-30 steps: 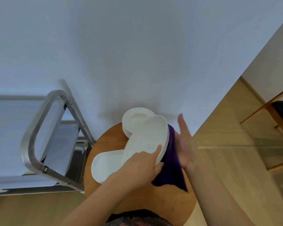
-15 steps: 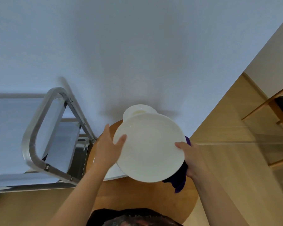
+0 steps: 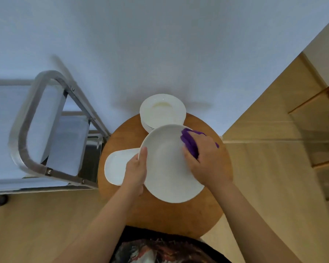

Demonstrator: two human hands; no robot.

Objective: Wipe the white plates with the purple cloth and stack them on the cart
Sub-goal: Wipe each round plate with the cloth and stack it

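Observation:
My left hand (image 3: 135,171) grips the left rim of a round white plate (image 3: 166,168), thumb on top, and holds it face up over the round wooden table (image 3: 179,215). My right hand (image 3: 205,160) clutches the bunched purple cloth (image 3: 190,141) and presses it on the plate's upper right part. Behind the held plate stands a stack of round white plates (image 3: 162,112) at the table's far edge. An oblong white plate (image 3: 116,166) lies on the table's left side, partly under my left hand.
A metal cart (image 3: 46,130) with a tubular handle stands left of the table, against the white wall. Wooden floor surrounds the table, and wooden furniture (image 3: 327,103) shows at the right edge.
The plate went from tilted on edge to face up. My left hand moved to grip its left rim. My right hand came from under the plate onto its top with the cloth.

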